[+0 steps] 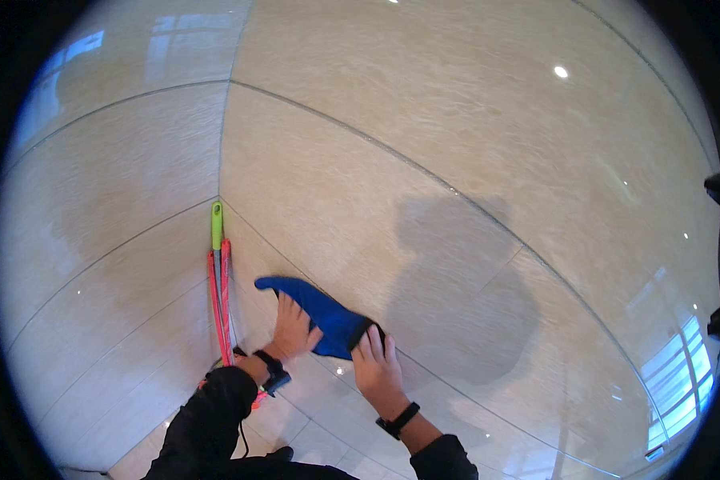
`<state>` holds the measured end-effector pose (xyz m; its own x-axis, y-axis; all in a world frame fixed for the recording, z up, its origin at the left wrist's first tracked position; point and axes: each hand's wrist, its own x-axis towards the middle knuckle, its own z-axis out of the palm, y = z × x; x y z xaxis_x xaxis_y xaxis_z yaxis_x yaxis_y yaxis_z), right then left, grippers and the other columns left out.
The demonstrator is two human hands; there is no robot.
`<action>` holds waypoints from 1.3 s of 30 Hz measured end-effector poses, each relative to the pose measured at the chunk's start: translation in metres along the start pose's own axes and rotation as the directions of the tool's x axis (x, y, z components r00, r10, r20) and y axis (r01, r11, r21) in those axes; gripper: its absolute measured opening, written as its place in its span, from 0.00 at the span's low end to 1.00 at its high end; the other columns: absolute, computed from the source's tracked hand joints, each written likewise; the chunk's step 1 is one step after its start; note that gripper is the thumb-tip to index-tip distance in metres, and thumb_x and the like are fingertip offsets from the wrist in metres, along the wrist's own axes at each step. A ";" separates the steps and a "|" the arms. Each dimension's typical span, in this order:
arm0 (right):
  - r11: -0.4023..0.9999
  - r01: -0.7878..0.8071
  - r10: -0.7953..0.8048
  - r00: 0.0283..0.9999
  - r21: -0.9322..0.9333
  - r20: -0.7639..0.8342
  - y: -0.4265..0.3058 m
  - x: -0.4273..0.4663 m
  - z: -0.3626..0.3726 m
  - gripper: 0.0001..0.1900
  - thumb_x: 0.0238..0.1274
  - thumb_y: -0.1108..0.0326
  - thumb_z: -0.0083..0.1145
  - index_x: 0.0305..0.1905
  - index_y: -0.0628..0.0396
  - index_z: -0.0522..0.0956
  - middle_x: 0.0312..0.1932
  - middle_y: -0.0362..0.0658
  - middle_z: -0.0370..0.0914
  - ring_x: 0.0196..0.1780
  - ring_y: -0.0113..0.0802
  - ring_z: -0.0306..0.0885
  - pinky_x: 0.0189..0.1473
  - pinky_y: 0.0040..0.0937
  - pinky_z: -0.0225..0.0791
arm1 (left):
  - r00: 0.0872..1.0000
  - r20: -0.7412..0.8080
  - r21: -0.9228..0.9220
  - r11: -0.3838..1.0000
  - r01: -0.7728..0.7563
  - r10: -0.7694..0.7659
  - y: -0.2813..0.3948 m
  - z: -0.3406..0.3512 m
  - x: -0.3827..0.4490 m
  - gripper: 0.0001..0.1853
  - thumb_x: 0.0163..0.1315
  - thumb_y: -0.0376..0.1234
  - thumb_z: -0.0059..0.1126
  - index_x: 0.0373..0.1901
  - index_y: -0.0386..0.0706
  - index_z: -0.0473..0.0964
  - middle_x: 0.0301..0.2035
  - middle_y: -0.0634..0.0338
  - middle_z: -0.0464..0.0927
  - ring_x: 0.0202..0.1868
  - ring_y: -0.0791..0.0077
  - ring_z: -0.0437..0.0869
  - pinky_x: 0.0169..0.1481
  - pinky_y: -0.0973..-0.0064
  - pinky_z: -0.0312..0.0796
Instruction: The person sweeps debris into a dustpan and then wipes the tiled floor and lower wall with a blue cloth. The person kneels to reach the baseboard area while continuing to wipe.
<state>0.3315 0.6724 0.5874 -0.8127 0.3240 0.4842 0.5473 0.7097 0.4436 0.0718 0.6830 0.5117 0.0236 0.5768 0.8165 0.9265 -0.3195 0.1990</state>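
Note:
A blue cloth (330, 318) with a black edge band lies spread against the beige tiled wall, in front of me. My left hand (294, 330) rests on its left part, fingers spread and partly hidden by the cloth's edge. At the cloth's lower right, my right hand (377, 363) has its fingers on the black band. Whether either hand grips the cloth or only presses on it is hard to tell. Both wrists wear dark bands.
In the corner to the left stands a long handle with a green grip (217, 225), flanked by red handles (225, 300) whose lower ends my left arm partly hides. Glossy tiled walls (126, 180) meet at that corner. The tiled floor (318, 441) and a dark shoe (282, 453) show below.

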 end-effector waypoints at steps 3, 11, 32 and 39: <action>0.994 -0.104 0.102 0.989 0.015 0.104 -0.005 -0.053 0.002 0.15 0.68 0.61 0.59 0.50 0.58 0.86 0.61 0.59 0.79 0.75 0.59 0.69 0.73 0.70 0.58 | 0.997 0.070 -0.067 0.997 -0.023 0.027 0.040 0.010 -0.025 0.35 0.63 0.49 0.66 0.65 0.36 0.73 0.66 0.33 0.65 0.71 0.27 0.60 0.78 0.24 0.41; 0.817 -0.574 0.565 0.816 -0.062 -0.121 0.035 -0.057 -0.058 0.20 0.66 0.50 0.67 0.35 0.59 0.82 0.56 0.68 0.80 0.71 0.68 0.71 0.72 0.87 0.45 | 0.953 -0.103 -0.084 0.952 -0.293 0.284 0.121 -0.008 0.078 0.21 0.62 0.53 0.70 0.44 0.47 0.84 0.43 0.51 0.73 0.51 0.47 0.71 0.62 0.33 0.58; 0.815 -0.473 0.179 0.755 -0.335 -0.631 0.104 0.292 -0.232 0.32 0.73 0.48 0.60 0.70 0.60 0.77 0.67 0.71 0.73 0.82 0.72 0.55 0.84 0.67 0.38 | 0.740 -0.453 0.392 0.857 -0.336 0.497 -0.031 -0.246 0.419 0.38 0.71 0.55 0.58 0.73 0.38 0.70 0.74 0.41 0.67 0.80 0.41 0.58 0.86 0.46 0.43; 0.920 -0.203 0.026 0.885 -0.334 -0.464 0.073 0.341 -0.182 0.30 0.74 0.48 0.55 0.70 0.58 0.77 0.75 0.63 0.68 0.84 0.65 0.52 0.84 0.63 0.37 | 0.878 -0.422 0.307 0.947 -0.097 0.227 -0.126 -0.231 0.364 0.38 0.75 0.52 0.52 0.72 0.28 0.63 0.73 0.29 0.60 0.78 0.27 0.55 0.85 0.42 0.43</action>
<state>0.1306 0.7208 0.9216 -0.6122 0.0149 0.7905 0.7352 0.3786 0.5623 -0.1232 0.7594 0.9088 0.0728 0.1163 0.9905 0.9901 -0.1276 -0.0578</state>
